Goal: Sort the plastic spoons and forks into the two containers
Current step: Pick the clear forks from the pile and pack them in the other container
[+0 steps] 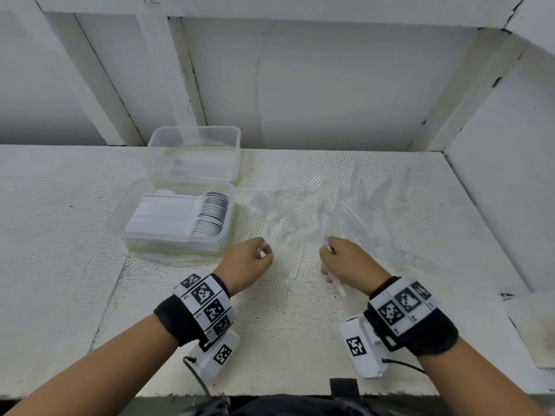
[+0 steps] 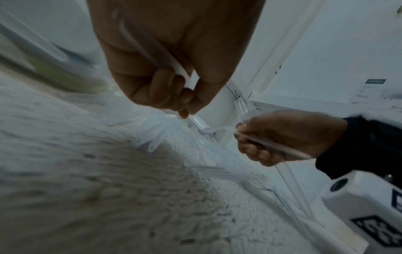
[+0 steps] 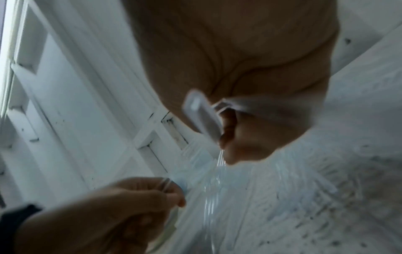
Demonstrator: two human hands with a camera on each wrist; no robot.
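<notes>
Clear plastic forks and spoons pile (image 1: 303, 217) lies just past both hands, handles pointing back; left hand (image 1: 250, 262) pinches clear utensil, right hand (image 1: 345, 262) grips clear fork; clear plastic boxes (image 1: 180, 217) nearer left hand

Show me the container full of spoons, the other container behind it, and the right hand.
Spoon container (image 1: 120, 232): head view, on its near left wall.
Rear container (image 1: 234, 139): head view, on its right rim.
Right hand (image 1: 348, 261): head view, on the back of the hand, which grips clear cutlery.
</notes>
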